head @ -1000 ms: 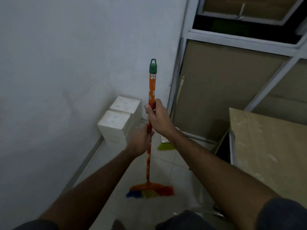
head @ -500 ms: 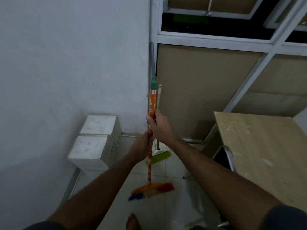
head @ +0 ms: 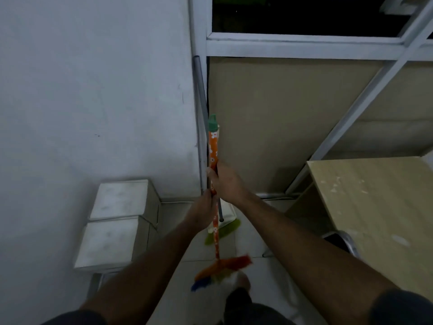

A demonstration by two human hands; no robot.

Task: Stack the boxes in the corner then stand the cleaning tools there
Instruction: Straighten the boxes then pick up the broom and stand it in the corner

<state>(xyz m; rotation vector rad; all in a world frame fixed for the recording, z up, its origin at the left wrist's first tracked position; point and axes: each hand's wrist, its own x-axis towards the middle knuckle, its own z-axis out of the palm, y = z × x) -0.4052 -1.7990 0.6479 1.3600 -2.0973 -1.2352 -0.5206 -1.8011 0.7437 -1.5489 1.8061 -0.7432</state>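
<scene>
Both hands hold an orange flowered broom (head: 213,146) upright in front of the corner. My right hand (head: 228,182) grips the handle high up, and my left hand (head: 203,213) grips it just below. Its green cap points up and its multicoloured bristles (head: 221,269) hang just above the floor. White boxes (head: 117,221) stand in two stacks against the left wall. A grey pole (head: 200,127) leans in the corner, and a green-bristled broom (head: 223,229) stands at its foot, partly hidden by my hands.
A wooden table (head: 375,207) stands at the right, with a dark gap under its edge. White metal frame bars (head: 351,109) cross a beige panel behind the corner. My foot (head: 242,281) shows on the tiled floor below the bristles.
The view has moved closer to the corner and turned right, so the boxes now sit lower left. The broom stays in both hands and has come nearer the leaning grey pole.
</scene>
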